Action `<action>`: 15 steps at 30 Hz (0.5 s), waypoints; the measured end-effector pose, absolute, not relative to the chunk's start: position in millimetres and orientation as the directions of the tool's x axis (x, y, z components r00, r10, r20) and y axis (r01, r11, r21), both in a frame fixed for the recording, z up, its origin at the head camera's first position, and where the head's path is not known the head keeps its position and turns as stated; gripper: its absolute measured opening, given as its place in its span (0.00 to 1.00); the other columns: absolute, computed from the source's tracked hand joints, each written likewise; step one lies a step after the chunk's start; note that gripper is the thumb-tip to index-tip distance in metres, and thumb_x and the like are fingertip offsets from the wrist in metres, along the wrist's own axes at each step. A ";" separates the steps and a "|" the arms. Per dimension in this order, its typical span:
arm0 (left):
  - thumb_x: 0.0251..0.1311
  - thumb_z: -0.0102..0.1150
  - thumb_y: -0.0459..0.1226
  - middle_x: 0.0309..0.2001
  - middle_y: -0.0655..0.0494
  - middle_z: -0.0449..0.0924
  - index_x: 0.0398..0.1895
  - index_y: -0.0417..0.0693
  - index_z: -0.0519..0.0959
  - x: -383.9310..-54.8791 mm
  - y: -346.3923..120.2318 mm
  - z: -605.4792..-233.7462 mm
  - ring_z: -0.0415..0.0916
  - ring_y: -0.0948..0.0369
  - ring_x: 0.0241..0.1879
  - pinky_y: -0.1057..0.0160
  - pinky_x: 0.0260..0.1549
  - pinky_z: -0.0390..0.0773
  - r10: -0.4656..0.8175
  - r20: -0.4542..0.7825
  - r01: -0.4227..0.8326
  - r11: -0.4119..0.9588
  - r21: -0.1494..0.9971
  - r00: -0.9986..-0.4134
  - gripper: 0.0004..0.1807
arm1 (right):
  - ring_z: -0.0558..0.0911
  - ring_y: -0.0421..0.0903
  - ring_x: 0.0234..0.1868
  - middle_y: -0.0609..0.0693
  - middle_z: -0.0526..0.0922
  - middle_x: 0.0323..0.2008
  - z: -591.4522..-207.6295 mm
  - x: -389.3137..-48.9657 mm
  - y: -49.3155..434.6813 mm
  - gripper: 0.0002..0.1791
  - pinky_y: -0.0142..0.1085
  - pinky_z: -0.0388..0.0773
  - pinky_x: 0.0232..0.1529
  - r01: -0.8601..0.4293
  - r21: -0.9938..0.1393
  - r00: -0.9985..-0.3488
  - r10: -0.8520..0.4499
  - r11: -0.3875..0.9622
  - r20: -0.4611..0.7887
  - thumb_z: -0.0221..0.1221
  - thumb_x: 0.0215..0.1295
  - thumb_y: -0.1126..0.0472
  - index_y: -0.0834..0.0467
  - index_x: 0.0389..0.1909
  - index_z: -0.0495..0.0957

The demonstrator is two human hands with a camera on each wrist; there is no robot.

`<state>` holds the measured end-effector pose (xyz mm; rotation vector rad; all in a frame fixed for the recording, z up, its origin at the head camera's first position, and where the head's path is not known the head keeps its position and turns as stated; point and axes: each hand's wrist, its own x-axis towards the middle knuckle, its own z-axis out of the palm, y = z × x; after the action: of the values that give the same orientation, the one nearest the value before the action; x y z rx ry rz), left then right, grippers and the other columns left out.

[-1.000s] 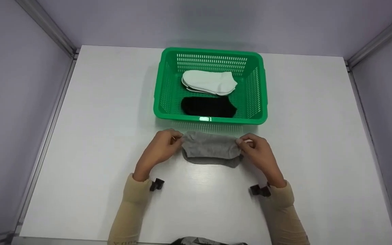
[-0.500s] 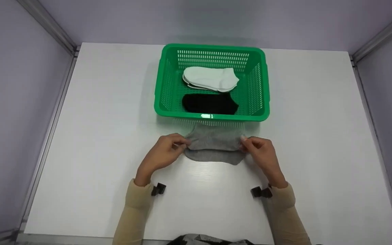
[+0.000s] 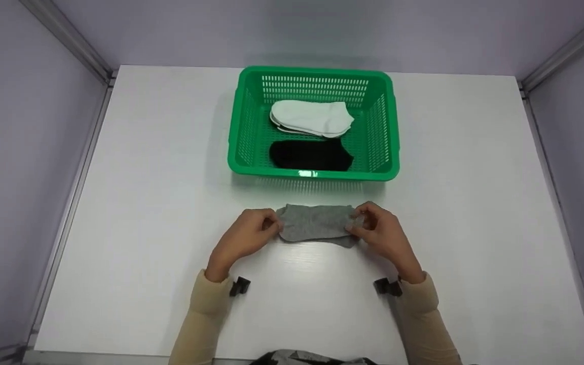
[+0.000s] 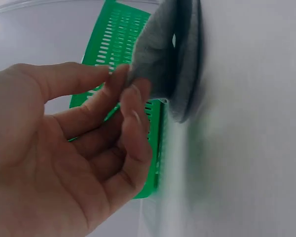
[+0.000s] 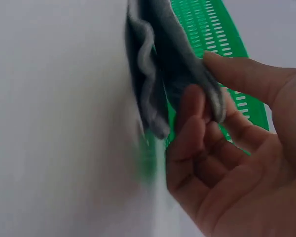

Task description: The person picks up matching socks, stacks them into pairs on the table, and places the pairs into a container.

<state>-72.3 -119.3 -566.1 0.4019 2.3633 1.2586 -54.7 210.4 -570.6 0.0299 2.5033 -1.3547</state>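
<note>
Two grey socks lie one above the other in front of the basket in the head view; the upper grey sock (image 3: 317,222) covers most of the lower grey sock (image 3: 343,241). My left hand (image 3: 249,232) pinches the upper sock's left end, and the left wrist view shows the fingertips on its edge, a little off the table. At the other end, my right hand (image 3: 384,234) holds the upper sock between thumb and fingers. In the right wrist view, the lower sock's wavy edge (image 5: 147,74) stands apart from the held layer.
A green plastic basket (image 3: 314,175) stands just beyond the hands. Inside it lie a stack of white socks (image 3: 312,117) and black socks (image 3: 312,154). The white table (image 3: 135,228) extends to both sides, with grey panels (image 3: 322,30) around it.
The upper grey sock first went toward the basket, then came back nearer and now overlaps the lower sock more closely. Both hands stayed at its ends; the right fingers shifted their grip.
</note>
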 end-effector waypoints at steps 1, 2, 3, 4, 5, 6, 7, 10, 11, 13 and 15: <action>0.75 0.58 0.38 0.35 0.51 0.86 0.42 0.44 0.84 -72.5 -117.3 -567.3 0.74 0.63 0.31 0.62 0.35 0.76 0.441 -0.240 0.056 0.560 0.827 -0.865 0.09 | 0.75 0.44 0.29 0.50 0.79 0.29 -569.9 -54.7 209.9 0.13 0.32 0.74 0.29 0.154 -0.793 -0.954 -0.121 0.589 -0.275 0.71 0.68 0.56 0.56 0.48 0.82; 0.75 0.58 0.38 0.35 0.52 0.86 0.42 0.43 0.83 -73.1 -114.7 -568.7 0.74 0.64 0.31 0.63 0.35 0.76 0.436 -0.243 0.059 0.573 0.818 -0.867 0.08 | 0.75 0.44 0.29 0.50 0.78 0.29 -569.2 -54.6 209.5 0.15 0.33 0.74 0.29 0.158 -0.767 -0.951 -0.113 0.621 -0.287 0.69 0.69 0.55 0.55 0.52 0.82; 0.74 0.58 0.38 0.35 0.52 0.86 0.44 0.43 0.81 -73.8 -111.8 -570.0 0.74 0.65 0.31 0.63 0.34 0.75 0.429 -0.248 0.056 0.582 0.812 -0.869 0.07 | 0.75 0.44 0.29 0.50 0.78 0.29 -568.5 -54.5 209.3 0.17 0.34 0.73 0.30 0.167 -0.741 -0.949 -0.098 0.650 -0.299 0.68 0.70 0.54 0.55 0.55 0.81; 0.74 0.57 0.38 0.34 0.53 0.85 0.45 0.43 0.79 -74.7 -108.5 -571.2 0.73 0.65 0.30 0.64 0.33 0.75 0.419 -0.251 0.049 0.587 0.808 -0.873 0.07 | 0.75 0.44 0.29 0.50 0.78 0.29 -567.8 -54.5 209.3 0.19 0.35 0.73 0.30 0.182 -0.720 -0.947 -0.079 0.670 -0.313 0.67 0.71 0.53 0.55 0.58 0.80; 0.74 0.57 0.38 0.33 0.53 0.84 0.47 0.42 0.78 -75.9 -105.3 -572.5 0.73 0.65 0.29 0.64 0.32 0.74 0.409 -0.251 0.042 0.587 0.808 -0.877 0.08 | 0.75 0.45 0.29 0.51 0.79 0.30 -567.1 -54.9 209.1 0.21 0.35 0.73 0.30 0.195 -0.703 -0.945 -0.060 0.685 -0.321 0.65 0.72 0.52 0.56 0.61 0.78; 0.74 0.58 0.38 0.30 0.54 0.83 0.50 0.41 0.77 -77.0 -102.1 -573.8 0.72 0.65 0.27 0.64 0.29 0.73 0.394 -0.250 0.034 0.589 0.807 -0.885 0.10 | 0.76 0.45 0.29 0.51 0.79 0.30 -566.5 -55.4 208.9 0.23 0.36 0.74 0.31 0.207 -0.689 -0.944 -0.043 0.695 -0.328 0.64 0.73 0.51 0.57 0.64 0.77; 0.74 0.58 0.39 0.28 0.55 0.81 0.52 0.40 0.77 -78.3 -98.9 -575.0 0.71 0.65 0.25 0.64 0.27 0.72 0.374 -0.250 0.025 0.596 0.803 -0.893 0.12 | 0.77 0.44 0.29 0.52 0.80 0.31 -565.8 -56.2 208.5 0.25 0.36 0.74 0.31 0.217 -0.677 -0.943 -0.028 0.703 -0.332 0.63 0.74 0.51 0.58 0.65 0.75; 0.73 0.60 0.39 0.23 0.58 0.76 0.57 0.39 0.77 -80.7 -91.3 -577.7 0.68 0.64 0.21 0.64 0.22 0.68 0.318 -0.255 0.000 0.625 0.780 -0.913 0.16 | 0.79 0.44 0.30 0.53 0.82 0.34 -565.8 -59.0 207.0 0.28 0.36 0.75 0.33 0.226 -0.667 -0.943 -0.013 0.710 -0.333 0.62 0.74 0.52 0.62 0.68 0.72; 0.73 0.61 0.39 0.22 0.57 0.75 0.58 0.39 0.77 -81.0 -89.4 -578.1 0.67 0.63 0.21 0.64 0.21 0.67 0.306 -0.254 0.003 0.644 0.765 -0.918 0.17 | 0.79 0.44 0.30 0.53 0.83 0.34 -566.2 -60.1 206.3 0.27 0.36 0.75 0.33 0.222 -0.668 -0.944 -0.016 0.710 -0.330 0.62 0.73 0.53 0.63 0.67 0.72; 0.71 0.63 0.38 0.25 0.56 0.77 0.59 0.40 0.77 -81.1 -86.4 -578.3 0.69 0.62 0.23 0.62 0.23 0.69 0.291 -0.253 0.012 0.678 0.735 -0.923 0.18 | 0.79 0.44 0.29 0.53 0.83 0.33 -566.9 -61.8 205.1 0.26 0.36 0.75 0.32 0.218 -0.668 -0.944 -0.020 0.712 -0.329 0.63 0.72 0.55 0.63 0.66 0.74; 0.70 0.65 0.37 0.30 0.52 0.82 0.60 0.41 0.77 -81.3 -84.1 -577.9 0.73 0.60 0.27 0.60 0.26 0.72 0.287 -0.247 0.027 0.701 0.712 -0.926 0.18 | 0.77 0.44 0.28 0.53 0.81 0.31 -567.3 -63.0 204.2 0.25 0.36 0.74 0.31 0.216 -0.661 -0.943 -0.023 0.719 -0.333 0.64 0.71 0.57 0.63 0.64 0.74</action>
<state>-81.3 -84.1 -577.9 0.2461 2.5712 1.0685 -63.0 204.2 -567.3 0.1506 2.6076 -1.0602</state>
